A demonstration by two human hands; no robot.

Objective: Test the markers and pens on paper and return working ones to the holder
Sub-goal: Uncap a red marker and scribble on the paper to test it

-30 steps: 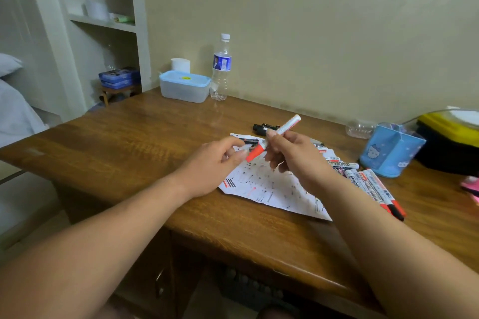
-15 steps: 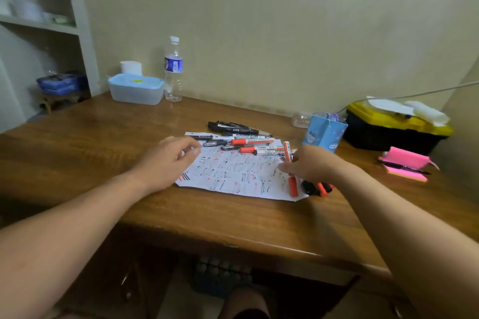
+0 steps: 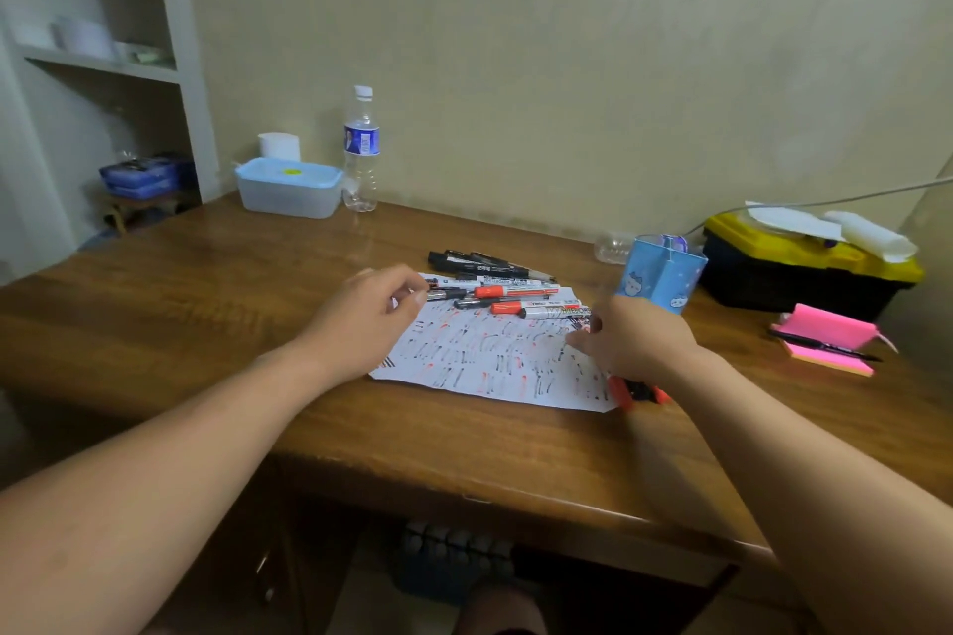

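Your right hand point(image 3: 637, 340) covers markers point(image 3: 620, 389) at the paper's point(image 3: 490, 361) edge, only orange caps showing, grip unreadable; your left hand point(image 3: 368, 317) curls loosely, empty, beside the pens point(image 3: 510, 292).

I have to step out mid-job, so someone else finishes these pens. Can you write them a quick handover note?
Left hand: fingers curled at the far left corner of the paper; grip unclear.
Right hand: relaxed over the paper's right edge, holding nothing.
Done: paper covered in red and black test strokes.
A row of markers lies along its far edge, black pens beyond, other markers under the right wrist. Blue holder stands just beyond the right hand.
Left: test any remaining, return working ones to the holder.
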